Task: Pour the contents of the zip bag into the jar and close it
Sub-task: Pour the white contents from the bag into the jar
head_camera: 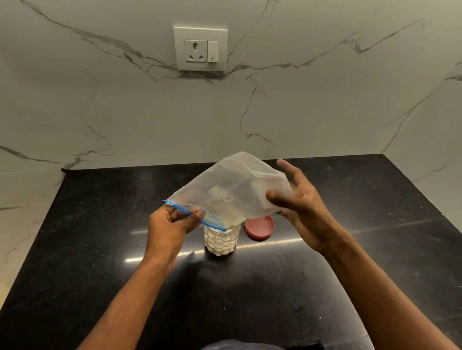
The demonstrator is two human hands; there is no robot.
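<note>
A clear zip bag (233,188) with a blue zip strip hangs tilted over a clear plastic jar (222,240), its mouth pointing down at the jar's opening. The jar stands upright on the black counter (107,267), holds white powder nearly to the top and has no lid on. My left hand (170,226) pinches the bag's blue zip edge. My right hand (298,202) holds the bag's raised bottom corner, thumb on the plastic and fingers spread behind. The bag looks almost empty. The red lid (259,227) lies flat on the counter just right of the jar.
A white marble wall rises behind the counter, with a wall socket and switch (201,48) above. The marble also flanks the counter on both sides. A dark cut-out (307,348) sits at the counter's near edge, next to my shirt.
</note>
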